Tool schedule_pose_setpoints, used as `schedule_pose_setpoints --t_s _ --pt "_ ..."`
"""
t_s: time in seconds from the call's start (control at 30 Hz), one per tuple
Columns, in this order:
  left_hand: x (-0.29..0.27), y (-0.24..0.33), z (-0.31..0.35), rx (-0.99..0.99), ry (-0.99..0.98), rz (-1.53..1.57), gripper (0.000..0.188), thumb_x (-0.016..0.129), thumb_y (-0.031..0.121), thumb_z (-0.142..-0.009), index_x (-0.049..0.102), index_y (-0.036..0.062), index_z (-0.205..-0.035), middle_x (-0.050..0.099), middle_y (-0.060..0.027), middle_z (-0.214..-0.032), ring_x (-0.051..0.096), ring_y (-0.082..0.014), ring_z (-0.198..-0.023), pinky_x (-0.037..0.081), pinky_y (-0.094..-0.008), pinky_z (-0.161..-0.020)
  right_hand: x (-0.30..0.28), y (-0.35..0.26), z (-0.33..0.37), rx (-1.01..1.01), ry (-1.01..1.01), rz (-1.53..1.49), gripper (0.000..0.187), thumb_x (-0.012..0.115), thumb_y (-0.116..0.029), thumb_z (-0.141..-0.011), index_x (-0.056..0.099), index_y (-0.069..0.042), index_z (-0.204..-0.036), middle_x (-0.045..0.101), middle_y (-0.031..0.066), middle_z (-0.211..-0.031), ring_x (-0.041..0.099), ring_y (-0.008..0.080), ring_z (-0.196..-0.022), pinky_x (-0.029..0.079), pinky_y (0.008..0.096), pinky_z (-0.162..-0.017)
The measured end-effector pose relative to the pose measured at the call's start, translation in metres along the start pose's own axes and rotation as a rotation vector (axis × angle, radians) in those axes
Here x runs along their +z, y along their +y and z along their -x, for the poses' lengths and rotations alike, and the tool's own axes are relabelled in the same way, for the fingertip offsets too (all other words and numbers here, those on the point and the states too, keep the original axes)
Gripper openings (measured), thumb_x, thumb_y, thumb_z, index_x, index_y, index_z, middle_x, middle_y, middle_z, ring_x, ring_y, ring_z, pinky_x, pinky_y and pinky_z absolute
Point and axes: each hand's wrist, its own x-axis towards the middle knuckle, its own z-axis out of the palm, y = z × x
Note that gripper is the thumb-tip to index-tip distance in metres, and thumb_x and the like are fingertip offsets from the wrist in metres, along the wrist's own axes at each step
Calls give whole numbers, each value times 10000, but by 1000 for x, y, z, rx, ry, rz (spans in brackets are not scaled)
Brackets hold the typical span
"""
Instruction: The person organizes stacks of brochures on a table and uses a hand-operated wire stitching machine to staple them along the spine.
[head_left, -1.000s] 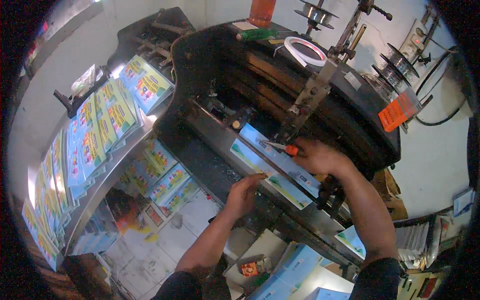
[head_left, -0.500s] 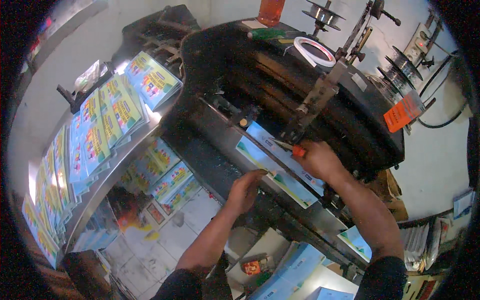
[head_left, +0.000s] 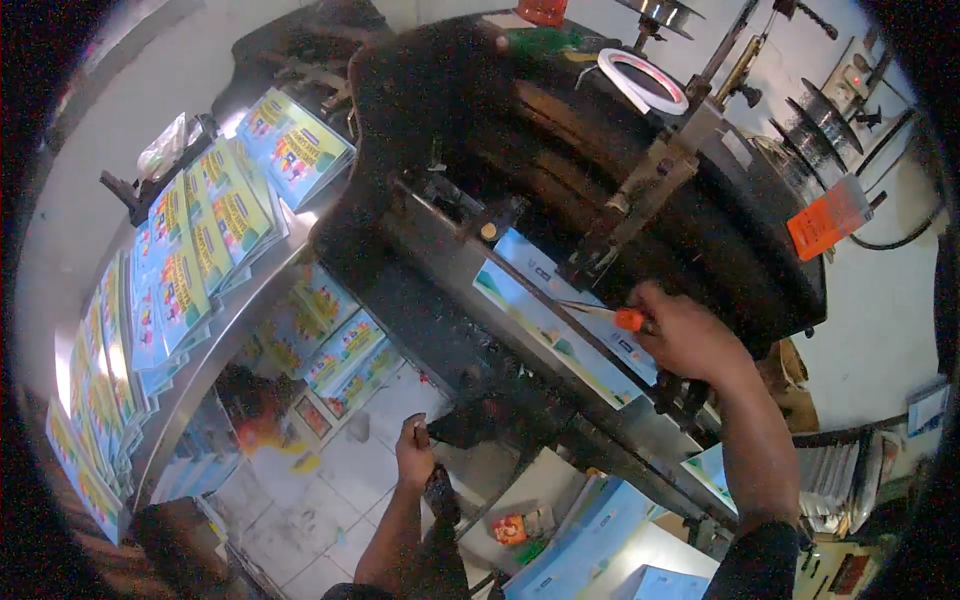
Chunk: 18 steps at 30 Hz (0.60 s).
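Observation:
My right hand is closed round an orange-handled screwdriver. Its slim metal shaft points left, over the blue printed sheet lying on the machine's sloping metal ledge. A dark rod runs across this sheet, and the stitching head of the black machine stands just above it. Lower left, my left hand hangs above the tiled floor, away from the sheet. Its fingers are curled beside something dark; what they hold, if anything, is hidden.
Stacks of printed booklets cover the curved metal table at left, with more booklets below it. Wire spools, a tape roll and an orange tag are at upper right. Blue sheets lie at the lower middle.
My left hand has moved off the sheet's near edge, down and to the left. The right hand has drawn back slightly to the right with the screwdriver. The view has shifted a little.

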Motion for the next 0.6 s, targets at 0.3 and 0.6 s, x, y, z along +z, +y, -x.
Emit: schedule_pose_setpoints --t_s 0.3,0.6 --pt "20 -124 12 -60 -179 -571 821 710 343 -777 306 43 -1425 464 -255 -1293 434 -450 -1200 412 -520 -972 6 4 24 224 243 -17 341 672 -300 -826 577 -11 -981 621 239 -867 593 425 -893 453 500 -775" --pt "17 -139 43 -25 -175 -498 689 727 243 -748 438 44 -1342 588 -176 -1170 559 -355 -1092 478 -429 -913 27 6 12 193 343 -50 366 635 -330 -874 576 -18 -1055 615 274 -870 588 453 -876 443 509 -747"
